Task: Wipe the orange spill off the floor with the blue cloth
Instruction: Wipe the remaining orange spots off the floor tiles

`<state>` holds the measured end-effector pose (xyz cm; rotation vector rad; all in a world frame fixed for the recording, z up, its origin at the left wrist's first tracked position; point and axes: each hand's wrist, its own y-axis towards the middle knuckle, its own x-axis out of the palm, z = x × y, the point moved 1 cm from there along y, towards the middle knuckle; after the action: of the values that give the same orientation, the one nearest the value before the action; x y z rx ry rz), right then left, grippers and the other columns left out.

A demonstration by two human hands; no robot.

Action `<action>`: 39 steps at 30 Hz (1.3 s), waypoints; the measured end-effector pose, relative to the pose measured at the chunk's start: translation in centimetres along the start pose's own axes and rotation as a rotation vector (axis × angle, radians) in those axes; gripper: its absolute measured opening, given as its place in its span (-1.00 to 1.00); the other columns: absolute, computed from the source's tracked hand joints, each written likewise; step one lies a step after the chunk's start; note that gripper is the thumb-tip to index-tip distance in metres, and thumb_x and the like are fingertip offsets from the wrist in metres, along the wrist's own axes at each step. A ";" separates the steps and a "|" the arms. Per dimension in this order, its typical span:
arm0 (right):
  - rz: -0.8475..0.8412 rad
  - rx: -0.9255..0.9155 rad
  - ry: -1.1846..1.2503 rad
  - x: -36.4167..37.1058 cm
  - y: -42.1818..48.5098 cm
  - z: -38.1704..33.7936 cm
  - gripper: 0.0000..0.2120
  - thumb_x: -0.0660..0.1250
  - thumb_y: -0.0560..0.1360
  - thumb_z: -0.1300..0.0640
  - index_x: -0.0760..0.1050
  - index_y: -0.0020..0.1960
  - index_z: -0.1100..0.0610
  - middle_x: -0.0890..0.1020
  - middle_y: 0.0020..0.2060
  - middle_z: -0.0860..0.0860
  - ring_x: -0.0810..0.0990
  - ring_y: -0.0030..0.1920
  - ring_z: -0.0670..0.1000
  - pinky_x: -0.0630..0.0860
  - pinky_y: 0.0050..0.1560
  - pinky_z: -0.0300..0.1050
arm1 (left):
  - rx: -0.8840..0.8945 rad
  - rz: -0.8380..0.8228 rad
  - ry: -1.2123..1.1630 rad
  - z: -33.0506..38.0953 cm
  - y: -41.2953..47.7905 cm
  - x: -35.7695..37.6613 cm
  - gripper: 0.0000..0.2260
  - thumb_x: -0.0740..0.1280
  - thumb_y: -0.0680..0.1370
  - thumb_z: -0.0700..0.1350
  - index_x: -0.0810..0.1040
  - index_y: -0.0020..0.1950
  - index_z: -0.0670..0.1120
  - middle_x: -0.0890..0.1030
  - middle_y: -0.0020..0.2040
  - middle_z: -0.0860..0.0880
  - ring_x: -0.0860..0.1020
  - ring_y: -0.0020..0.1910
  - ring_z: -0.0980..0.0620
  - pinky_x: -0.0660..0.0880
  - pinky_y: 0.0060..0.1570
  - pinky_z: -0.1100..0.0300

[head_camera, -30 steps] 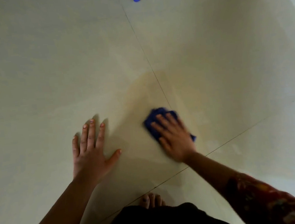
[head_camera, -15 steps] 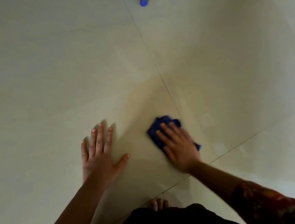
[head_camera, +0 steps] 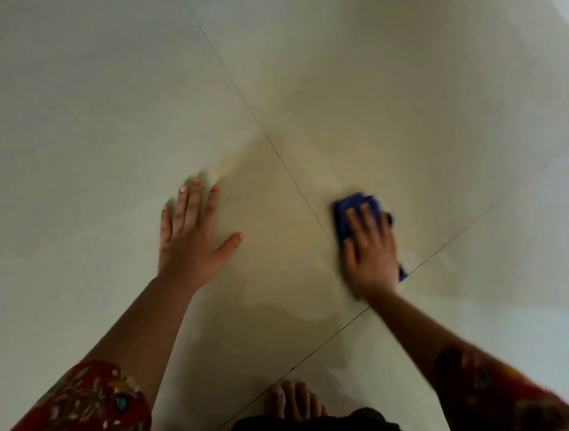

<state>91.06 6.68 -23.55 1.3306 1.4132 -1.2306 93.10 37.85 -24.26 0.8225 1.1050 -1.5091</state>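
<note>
Flat-fingered, my right hand (head_camera: 370, 252) presses the blue cloth (head_camera: 354, 205) to the floor (head_camera: 95, 111), right of centre frame. My left hand (head_camera: 189, 244) rests splayed, holding nothing. Faint orange spill (head_camera: 274, 195) tints centre frame — wiping appears partway, with that film left.

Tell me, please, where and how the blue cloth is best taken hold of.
Probably from above, on its middle: the blue cloth lies folded flat on the floor, so the right hand pins it with flat palm and fingers. For lifting, pinch its free far edge.
</note>
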 end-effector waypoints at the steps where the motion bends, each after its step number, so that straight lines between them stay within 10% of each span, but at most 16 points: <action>1: 0.023 0.132 -0.013 -0.4 2.2 1.1 -0.45 -0.06 0.58 -0.13 0.05 0.56 -0.12 0.06 0.57 -0.06 -0.04 0.57 0.13 0.01 0.53 0.15 | 0.004 0.010 0.013 -0.1 -0.1 0.0 -0.22 -0.04 0.46 0.41 -0.23 0.57 0.12 -0.27 0.58 0.03 -0.31 0.54 0.05 -0.31 0.47 0.00; 7: 0.055 0.389 -0.022 -1.6 19.6 -2.4 -0.47 -0.09 0.63 -0.11 -0.07 0.58 -0.09 -0.06 0.58 -0.05 -0.16 0.56 0.18 -0.23 0.53 0.12 | -0.033 0.065 -0.007 0.1 0.0 0.3 -0.25 -0.06 0.51 0.35 -0.17 0.59 0.02 -0.18 0.60 0.03 -0.23 0.55 0.08 -0.28 0.50 0.04; 13: -0.035 -0.316 -0.106 1.5 19.4 -16.8 -0.47 -0.06 0.60 -0.10 0.08 0.56 -0.08 0.09 0.57 -0.03 -0.04 0.56 0.22 -0.05 0.53 0.14 | -0.056 0.095 0.019 -0.3 0.0 -0.2 -0.30 -0.06 0.52 0.25 -0.02 0.59 -0.05 -0.06 0.60 -0.01 -0.09 0.57 0.04 -0.24 0.48 0.13; 17: -0.199 -0.833 0.019 0.9 10.5 -14.2 -0.52 0.00 0.64 -0.05 0.13 0.55 -0.06 0.19 0.54 -0.06 0.03 0.56 0.10 0.01 0.52 0.11 | -0.119 0.143 0.066 -2.5 -1.6 -0.8 -0.31 -0.03 0.55 0.25 -0.01 0.59 -0.06 -0.08 0.60 -0.01 -0.13 0.57 0.03 -0.31 0.46 0.16; 21: -0.130 -0.257 0.089 -1.2 6.7 -10.1 -0.39 0.15 0.57 -0.19 0.17 0.52 0.06 0.38 0.37 0.05 0.34 0.33 0.08 0.33 0.33 0.05 | -0.110 0.160 0.068 -3.5 -2.8 -0.2 -0.34 -0.03 0.57 0.25 -0.07 0.60 -0.04 -0.06 0.60 -0.04 -0.09 0.57 -0.01 -0.24 0.50 0.10; 27: -0.340 0.007 0.354 -3.1 5.8 -9.9 -0.76 0.27 0.55 -0.05 0.46 -0.03 0.13 0.57 -0.19 0.01 0.54 -0.18 0.06 0.35 -0.32 -0.17 | -0.155 0.140 0.078 -3.0 -3.2 0.3 -0.36 -0.10 0.58 0.23 -0.08 0.59 -0.03 -0.06 0.60 -0.05 -0.08 0.57 -0.03 -0.13 0.52 0.00; 34: 0.048 -0.313 -0.021 -9.2 6.1 -11.2 -0.69 0.24 0.52 -0.19 0.48 0.02 0.05 0.48 -0.04 -0.05 0.49 -0.26 0.00 0.44 -0.33 -0.13 | -0.160 0.126 0.049 -3.1 -3.1 0.5 -0.33 -0.13 0.54 0.28 -0.14 0.59 0.01 -0.13 0.60 0.00 -0.15 0.57 0.03 -0.25 0.49 0.06; 39: 0.091 -0.137 0.033 -4.3 7.8 -10.8 -0.57 0.05 0.60 -0.19 0.45 0.31 0.01 0.48 0.27 0.04 0.42 0.28 0.09 0.40 0.20 0.01 | -0.147 0.110 0.059 -3.1 -3.1 0.1 -0.30 -0.13 0.53 0.31 -0.20 0.58 0.03 -0.21 0.58 0.03 -0.23 0.55 0.05 -0.44 0.42 0.17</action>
<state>99.92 16.16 -18.27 1.3110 1.4177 -1.0385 89.94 40.84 -24.77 0.8168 1.1796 -1.3034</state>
